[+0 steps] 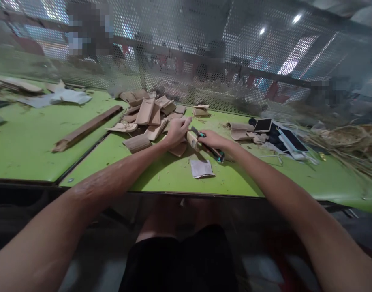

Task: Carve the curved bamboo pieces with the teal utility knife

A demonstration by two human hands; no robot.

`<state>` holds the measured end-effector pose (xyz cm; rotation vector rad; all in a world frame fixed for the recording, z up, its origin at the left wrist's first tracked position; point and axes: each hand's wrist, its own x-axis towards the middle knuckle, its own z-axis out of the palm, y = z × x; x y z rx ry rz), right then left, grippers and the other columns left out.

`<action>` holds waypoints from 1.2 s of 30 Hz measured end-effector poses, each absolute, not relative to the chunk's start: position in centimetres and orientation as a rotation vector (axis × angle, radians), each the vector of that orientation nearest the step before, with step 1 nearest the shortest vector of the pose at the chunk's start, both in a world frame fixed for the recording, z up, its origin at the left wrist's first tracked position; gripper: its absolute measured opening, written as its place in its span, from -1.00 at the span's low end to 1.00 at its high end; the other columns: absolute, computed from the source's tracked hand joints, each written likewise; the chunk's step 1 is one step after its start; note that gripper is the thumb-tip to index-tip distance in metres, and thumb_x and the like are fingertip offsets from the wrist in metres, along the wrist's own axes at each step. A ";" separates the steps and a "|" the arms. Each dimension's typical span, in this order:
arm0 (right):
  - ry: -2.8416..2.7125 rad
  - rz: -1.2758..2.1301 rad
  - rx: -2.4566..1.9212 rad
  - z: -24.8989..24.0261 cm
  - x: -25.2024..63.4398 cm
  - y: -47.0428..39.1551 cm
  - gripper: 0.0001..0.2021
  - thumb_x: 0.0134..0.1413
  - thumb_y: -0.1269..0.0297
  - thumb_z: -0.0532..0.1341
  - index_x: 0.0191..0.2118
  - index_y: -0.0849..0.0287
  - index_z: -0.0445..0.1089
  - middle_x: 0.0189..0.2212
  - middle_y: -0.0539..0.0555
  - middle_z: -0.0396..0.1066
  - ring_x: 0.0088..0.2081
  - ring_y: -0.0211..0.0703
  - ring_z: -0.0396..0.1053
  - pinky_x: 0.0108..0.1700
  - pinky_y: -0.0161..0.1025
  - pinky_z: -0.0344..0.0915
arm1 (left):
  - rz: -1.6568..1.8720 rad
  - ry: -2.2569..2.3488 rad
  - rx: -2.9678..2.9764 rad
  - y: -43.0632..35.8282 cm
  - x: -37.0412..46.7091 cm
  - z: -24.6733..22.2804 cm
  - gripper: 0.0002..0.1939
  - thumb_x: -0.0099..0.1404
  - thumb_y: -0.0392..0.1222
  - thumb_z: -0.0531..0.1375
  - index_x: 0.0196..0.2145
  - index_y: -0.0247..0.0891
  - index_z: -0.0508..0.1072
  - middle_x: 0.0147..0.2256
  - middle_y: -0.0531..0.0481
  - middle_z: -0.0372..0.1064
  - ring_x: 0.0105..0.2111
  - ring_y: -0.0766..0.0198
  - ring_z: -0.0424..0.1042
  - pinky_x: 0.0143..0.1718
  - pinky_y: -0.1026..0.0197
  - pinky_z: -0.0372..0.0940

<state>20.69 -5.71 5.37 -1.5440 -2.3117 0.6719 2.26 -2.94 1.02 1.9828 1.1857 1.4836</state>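
Note:
My left hand (177, 132) is closed on a pale curved wood piece (192, 140), whose end shows between my two hands. In my right hand (210, 139) is a dark cutter with teal parts (219, 157); its tip points toward the wood piece. Behind and left of my left hand lies a heap of curved tan wood pieces (146, 111). A folded whitish sheet (202, 168) rests on the green tabletop (161, 178) just in front of my hands.
A long wooden strip (88, 128) lies at the left. Phones (263, 125), cables and a curved piece (242, 132) are on the right, beside dry fibres (353, 142). A perforated metal screen (186, 61) stands behind the table.

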 end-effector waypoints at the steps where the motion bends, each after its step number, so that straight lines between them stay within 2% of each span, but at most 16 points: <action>1: -2.307 0.604 -1.594 5.5 21.0 -5.7 -0.92 0.21 0.33 0.16 -0.32 0.15 0.37 -0.40 0.08 0.50 -0.39 -0.12 0.38 -0.35 -0.25 0.23 | 1.474 1.207 1.979 -3.2 2.4 1.1 -0.47 0.49 0.06 0.00 -0.60 -0.19 0.04 -0.60 0.08 -0.03 -0.52 0.34 0.02 -0.49 0.17 -0.04; 4: -2.341 0.355 -1.734 5.8 22.8 -6.6 -0.79 0.22 0.25 0.21 -0.44 0.11 0.27 -0.46 0.09 0.44 -0.42 -0.10 0.35 -0.37 -0.22 0.18 | 1.358 1.247 2.044 -4.0 3.1 1.1 -0.52 0.46 -0.09 0.01 -0.60 -0.20 0.02 -0.60 0.08 -0.05 -0.53 0.35 0.00 -0.47 0.16 -0.06; 6: -2.398 0.312 -1.819 5.9 24.1 -8.0 -0.72 0.24 0.17 0.23 -0.48 0.10 0.27 -0.49 0.09 0.42 -0.46 -0.10 0.33 -0.39 -0.19 0.14 | 1.262 1.247 2.148 -4.4 3.8 1.1 -0.53 0.42 -0.13 0.05 -0.62 -0.20 0.01 -0.61 0.08 -0.09 -0.53 0.35 -0.03 -0.46 0.15 -0.09; 10: -2.470 0.426 -1.910 6.0 25.2 -11.3 -0.72 0.23 0.17 0.22 -0.50 0.10 0.27 -0.55 0.06 0.40 -0.51 -0.12 0.32 -0.41 -0.19 0.10 | 1.157 1.216 2.275 -4.8 4.4 0.9 -0.54 0.40 -0.09 0.07 -0.63 -0.20 0.07 -0.62 0.07 -0.10 -0.53 0.33 -0.06 -0.42 0.14 -0.12; 14: -2.514 0.483 -1.753 6.0 25.4 -13.5 -0.74 0.25 0.16 0.21 -0.46 0.09 0.30 -0.50 0.08 0.43 -0.47 -0.11 0.32 -0.38 -0.18 0.10 | 1.111 1.193 2.293 -4.9 4.1 1.0 -0.48 0.43 0.02 0.07 -0.64 -0.20 0.07 -0.63 0.08 -0.13 -0.54 0.32 -0.07 -0.42 0.13 -0.12; 20: -2.506 0.365 -1.686 5.1 25.3 -15.6 -0.68 0.32 0.06 0.17 -0.45 0.09 0.32 -0.52 0.12 0.38 -0.48 -0.06 0.30 -0.36 -0.15 0.10 | 1.090 1.337 2.288 -5.4 4.4 1.1 -0.43 0.44 -0.05 0.11 -0.69 -0.21 0.06 -0.67 0.07 -0.05 -0.57 0.34 -0.01 -0.45 0.14 -0.13; 24: -2.496 0.267 -1.686 4.1 24.7 -17.0 -0.71 0.35 0.07 0.17 -0.38 0.09 0.33 -0.56 0.09 0.34 -0.48 -0.04 0.34 -0.36 -0.15 0.11 | 1.065 1.337 2.322 -5.7 4.5 1.1 -0.42 0.46 -0.09 0.11 -0.69 -0.21 0.04 -0.67 0.08 -0.11 -0.58 0.34 -0.03 -0.44 0.12 -0.12; 30: -2.479 0.221 -1.822 3.5 23.2 -17.8 -0.81 0.36 0.17 0.18 -0.22 0.16 0.42 -0.46 0.19 0.45 -0.39 0.05 0.44 -0.30 -0.12 0.19 | 1.063 1.377 2.444 -5.8 4.2 0.8 -0.46 0.50 -0.08 0.05 -0.65 -0.21 0.09 -0.64 0.08 -0.13 -0.56 0.31 -0.05 -0.38 0.12 -0.06; 36: -2.623 0.173 -1.859 5.3 23.3 -17.8 -0.73 0.43 0.19 0.06 -0.10 0.24 0.44 -0.32 0.28 0.52 -0.32 0.06 0.49 -0.31 -0.15 0.21 | 1.064 1.335 2.495 -5.3 4.0 0.5 -0.45 0.51 -0.02 0.00 -0.64 -0.19 0.06 -0.65 0.07 -0.12 -0.57 0.31 -0.04 -0.38 0.10 -0.09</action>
